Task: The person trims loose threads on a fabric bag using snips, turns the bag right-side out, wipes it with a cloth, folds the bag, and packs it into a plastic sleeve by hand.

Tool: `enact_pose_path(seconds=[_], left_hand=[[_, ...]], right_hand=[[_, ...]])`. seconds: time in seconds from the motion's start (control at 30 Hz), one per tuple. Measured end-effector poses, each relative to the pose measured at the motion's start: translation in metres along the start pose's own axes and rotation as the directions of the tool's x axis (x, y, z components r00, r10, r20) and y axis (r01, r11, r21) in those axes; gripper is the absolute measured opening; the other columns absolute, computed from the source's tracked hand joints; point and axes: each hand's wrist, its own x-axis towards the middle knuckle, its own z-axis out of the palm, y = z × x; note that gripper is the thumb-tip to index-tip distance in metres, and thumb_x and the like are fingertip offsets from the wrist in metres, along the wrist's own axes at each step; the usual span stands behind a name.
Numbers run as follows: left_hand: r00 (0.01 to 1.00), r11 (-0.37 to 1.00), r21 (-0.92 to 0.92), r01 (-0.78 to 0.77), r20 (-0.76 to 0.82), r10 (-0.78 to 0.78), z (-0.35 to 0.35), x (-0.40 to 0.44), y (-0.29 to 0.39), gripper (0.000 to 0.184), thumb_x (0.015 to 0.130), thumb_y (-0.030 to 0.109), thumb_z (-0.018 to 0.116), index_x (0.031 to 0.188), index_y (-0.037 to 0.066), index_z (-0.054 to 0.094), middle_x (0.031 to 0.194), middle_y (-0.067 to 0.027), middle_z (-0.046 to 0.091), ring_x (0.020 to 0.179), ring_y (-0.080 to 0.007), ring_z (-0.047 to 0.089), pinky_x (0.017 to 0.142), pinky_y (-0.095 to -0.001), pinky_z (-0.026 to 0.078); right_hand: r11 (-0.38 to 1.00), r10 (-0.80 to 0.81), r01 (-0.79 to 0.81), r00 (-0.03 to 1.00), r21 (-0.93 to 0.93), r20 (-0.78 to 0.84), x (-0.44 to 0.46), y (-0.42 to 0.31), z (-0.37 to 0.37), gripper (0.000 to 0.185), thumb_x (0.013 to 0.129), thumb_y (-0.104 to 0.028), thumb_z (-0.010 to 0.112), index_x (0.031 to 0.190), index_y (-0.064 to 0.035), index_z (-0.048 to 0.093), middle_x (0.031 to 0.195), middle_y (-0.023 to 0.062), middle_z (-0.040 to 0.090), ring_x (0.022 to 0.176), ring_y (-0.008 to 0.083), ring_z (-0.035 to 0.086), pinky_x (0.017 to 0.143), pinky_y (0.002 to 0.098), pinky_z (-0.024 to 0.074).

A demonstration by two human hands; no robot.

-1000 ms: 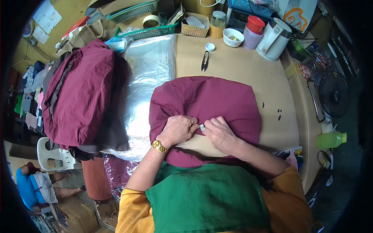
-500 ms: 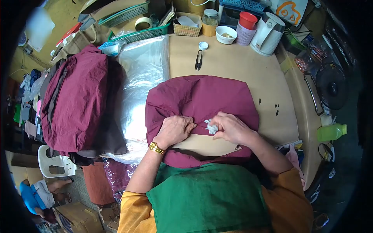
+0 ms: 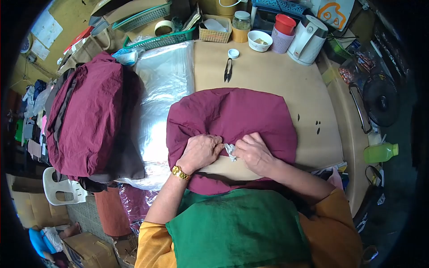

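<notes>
In my head view, I count: one left hand (image 3: 200, 152); one right hand (image 3: 254, 154); one wristwatch (image 3: 178, 173); one white scrap (image 3: 230, 152); one pair of snips (image 3: 228, 75); four dark specks (image 3: 318, 131); one kettle (image 3: 308, 40); one bowl (image 3: 260, 47); one purple cup (image 3: 282, 42); one green bottle (image 3: 378, 153); one chair (image 3: 80, 190).

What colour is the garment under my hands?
The garment is plain maroon, clearest in the head view.
</notes>
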Motion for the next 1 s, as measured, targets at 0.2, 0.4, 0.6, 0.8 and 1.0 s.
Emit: enact_pose_path(seconds=[0.2, 0.4, 0.6, 0.8, 1.0], left_hand=[[1.0, 1.0, 0.011, -0.01, -0.007, 0.01, 0.001, 0.0, -0.002, 0.022, 0.09, 0.024, 0.057, 0.079, 0.006, 0.06, 0.072, -0.0146, 0.063, 0.072, -0.0348, 0.064, 0.061, -0.0456, 0.049], [1.0, 0.999, -0.028, -0.024, -0.018, 0.024, 0.002, 0.002, 0.001, 0.022, 0.091, 0.025, 0.056, 0.079, 0.006, 0.061, 0.071, -0.0149, 0.064, 0.071, -0.0341, 0.065, 0.062, -0.0455, 0.051], [1.0, 0.998, -0.06, 0.005, 0.004, -0.005, 0.001, 0.0, -0.001, 0.022, 0.09, 0.024, 0.056, 0.08, 0.005, 0.06, 0.077, -0.015, 0.065, 0.076, -0.0355, 0.064, 0.065, -0.0458, 0.05], [1.0, 0.998, -0.049, 0.025, 0.003, -0.025, 0.005, 0.001, -0.001, 0.025, 0.091, 0.028, 0.057, 0.08, 0.006, 0.06, 0.077, -0.0148, 0.065, 0.076, -0.0356, 0.064, 0.064, -0.0465, 0.05], [1.0, 0.999, -0.046, 0.026, -0.009, -0.026, 0.006, 0.002, 0.002, 0.028, 0.092, 0.031, 0.057, 0.079, 0.007, 0.06, 0.073, -0.0154, 0.063, 0.073, -0.036, 0.063, 0.063, -0.0468, 0.048]], right_hand=[[0.999, -0.038, 0.038, 0.999, -0.009, -0.032, 0.012, -0.003, 0.016, 0.004, 0.077, -0.011, 0.056, 0.077, -0.0081, 0.059, 0.081, 0.0053, 0.053, 0.083, 0.022, 0.053, 0.077, 0.0371, 0.0392], [1.0, 0.0, 0.0, 1.0, 0.012, -0.003, 0.005, 0.002, 0.006, 0.004, 0.076, -0.008, 0.056, 0.079, -0.0068, 0.059, 0.081, 0.0068, 0.053, 0.081, 0.0233, 0.053, 0.076, 0.0384, 0.0384], [1.0, 0.002, -0.002, 0.999, -0.003, 0.035, 0.006, 0.001, -0.001, 0.006, 0.074, -0.005, 0.058, 0.079, -0.0062, 0.058, 0.082, 0.0077, 0.053, 0.081, 0.025, 0.053, 0.078, 0.0395, 0.0382], [1.0, -0.001, 0.002, 0.999, 0.024, -0.036, 0.021, -0.004, 0.01, 0.011, 0.067, 0.002, 0.06, 0.075, -0.006, 0.059, 0.076, 0.0078, 0.051, 0.077, 0.0257, 0.053, 0.075, 0.0396, 0.0383], [0.985, 0.092, -0.065, 0.981, -0.159, 0.17, -0.001, 0.01, -0.022, 0.004, 0.076, -0.007, 0.057, 0.075, -0.0097, 0.06, 0.078, 0.0069, 0.054, 0.078, 0.0226, 0.056, 0.075, 0.039, 0.0381]])
